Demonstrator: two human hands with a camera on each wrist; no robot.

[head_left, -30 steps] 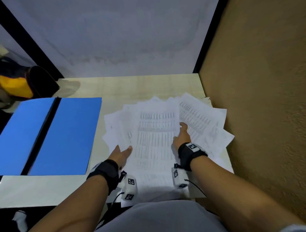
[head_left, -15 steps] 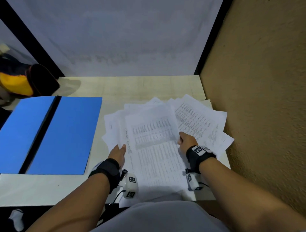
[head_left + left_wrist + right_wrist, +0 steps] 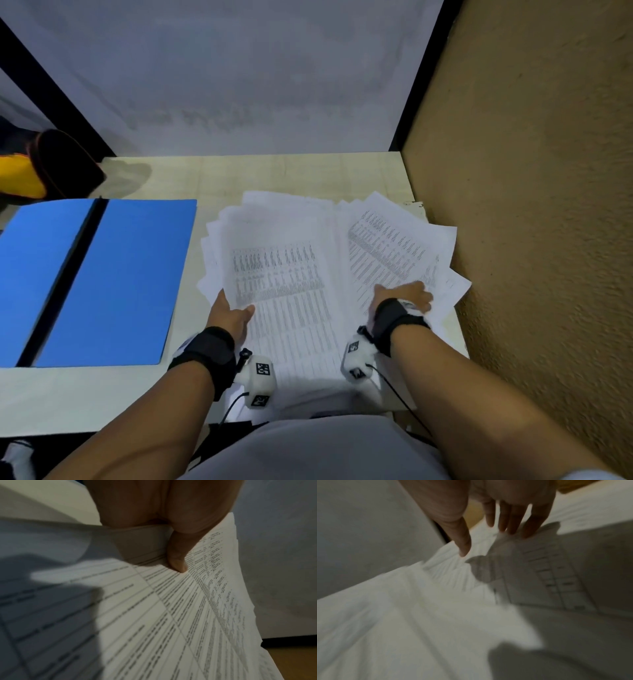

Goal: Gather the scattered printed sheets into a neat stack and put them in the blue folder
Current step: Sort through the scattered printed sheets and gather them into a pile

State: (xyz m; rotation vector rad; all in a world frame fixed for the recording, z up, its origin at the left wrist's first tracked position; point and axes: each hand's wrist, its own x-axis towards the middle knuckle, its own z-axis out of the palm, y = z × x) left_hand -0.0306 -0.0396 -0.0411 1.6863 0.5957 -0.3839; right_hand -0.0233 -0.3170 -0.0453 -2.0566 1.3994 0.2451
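Printed sheets (image 3: 291, 274) lie in a loose pile on the table, with more fanned out to the right (image 3: 397, 240). My left hand (image 3: 234, 311) holds the pile's left edge. In the left wrist view its thumb (image 3: 178, 561) presses on the top printed sheet (image 3: 171, 615), and its fingers are hidden under the paper. My right hand (image 3: 406, 294) lies flat on the fanned sheets, with straight fingers (image 3: 513, 520) touching the paper (image 3: 539, 563). The blue folder (image 3: 113, 281) lies open to the left of the pile.
A brown wall (image 3: 531, 240) stands close along the table's right side, and the sheets reach it. A white panel (image 3: 239, 85) closes the back. A yellow and black bag (image 3: 37, 171) sits at the far left. Bare table (image 3: 274, 174) shows behind the pile.
My right hand has moved from the middle sheet's right edge out to the right, onto the fanned sheets. My left thumb now lies over the pile's left edge. The pile is more gathered.
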